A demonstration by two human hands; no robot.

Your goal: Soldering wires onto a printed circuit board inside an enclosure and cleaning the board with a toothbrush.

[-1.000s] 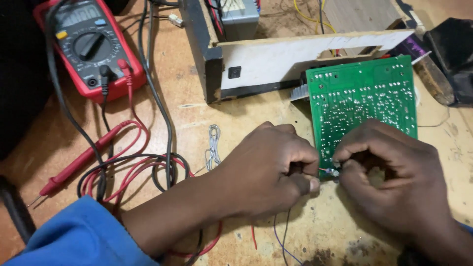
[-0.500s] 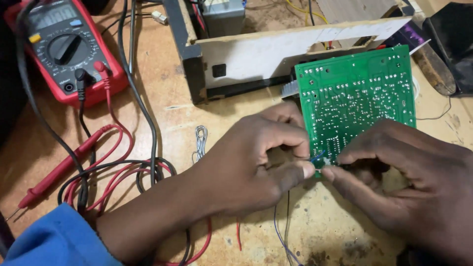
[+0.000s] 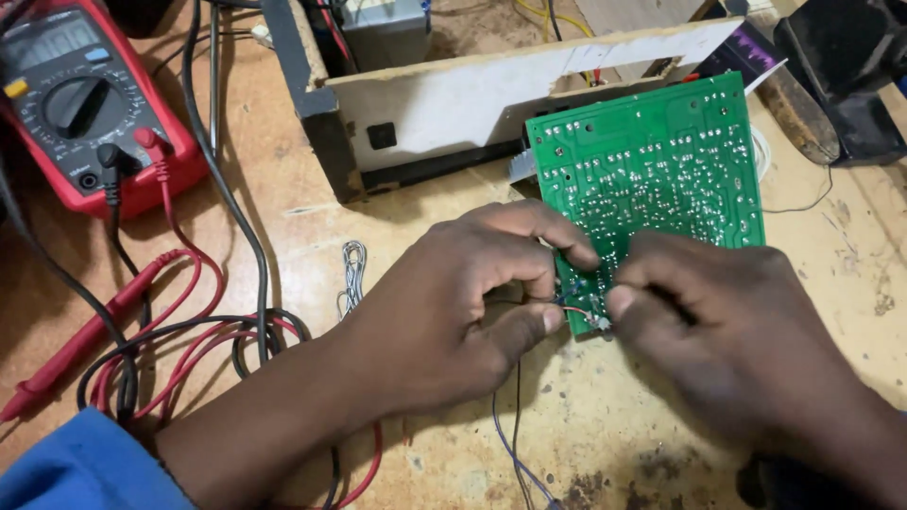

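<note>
Pinching thin wires (image 3: 570, 310) at the lower edge of the green circuit board (image 3: 652, 179), the fingers (image 3: 529, 326) of the left hand (image 3: 444, 312) and right hand (image 3: 718, 331) are closed tight. The board lies on the worktop (image 3: 624, 425); a red multimeter (image 3: 85, 94) sits at ten o'clock.

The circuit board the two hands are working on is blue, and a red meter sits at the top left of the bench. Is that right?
Not quite. The circuit board is green, not blue, as the head view shows. The left hand and right hand do meet at its lower edge, and the red meter does sit at the top left of the bench.
</note>
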